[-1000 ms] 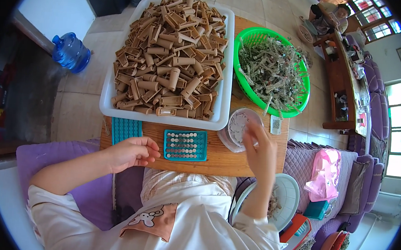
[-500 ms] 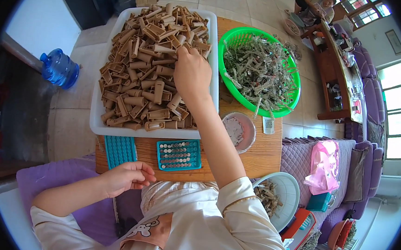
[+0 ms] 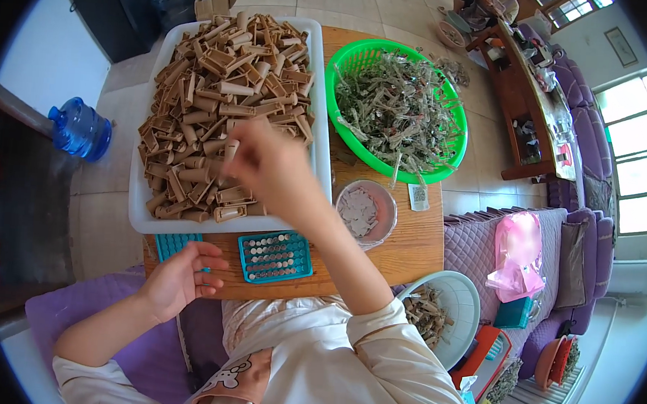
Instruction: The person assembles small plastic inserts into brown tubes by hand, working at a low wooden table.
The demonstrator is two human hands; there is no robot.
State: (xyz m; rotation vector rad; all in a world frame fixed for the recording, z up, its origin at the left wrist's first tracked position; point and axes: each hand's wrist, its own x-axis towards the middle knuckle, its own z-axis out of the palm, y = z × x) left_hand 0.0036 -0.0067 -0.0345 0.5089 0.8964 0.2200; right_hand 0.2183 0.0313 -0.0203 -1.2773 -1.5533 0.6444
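A white tray (image 3: 137,211) is heaped with tan half-tube plastic pieces (image 3: 218,97). Above its near right part hovers my right hand (image 3: 269,170), smeared by motion, with a tan plastic piece pinched at its fingertips. My left hand (image 3: 181,278) is at the table's near edge, fingers loosely bent and apart, holding nothing. It partly covers a teal tray with round pockets (image 3: 174,244). Right of it lies a second teal tray (image 3: 276,257), with rows of small silvery discs in some of its pockets.
A green basket (image 3: 458,148) of clear plastic strips stands to the right on the wooden table (image 3: 411,231). Near it sits a bowl (image 3: 386,214) of white bits. A pale basket (image 3: 466,309) with tan pieces is lower right. Another person (image 3: 487,3) sits far off.
My right hand has come back from the heap toward me, bringing a tan plastic piece. My left hand has shifted slightly left and its fingers have spread. The view has shifted a little.
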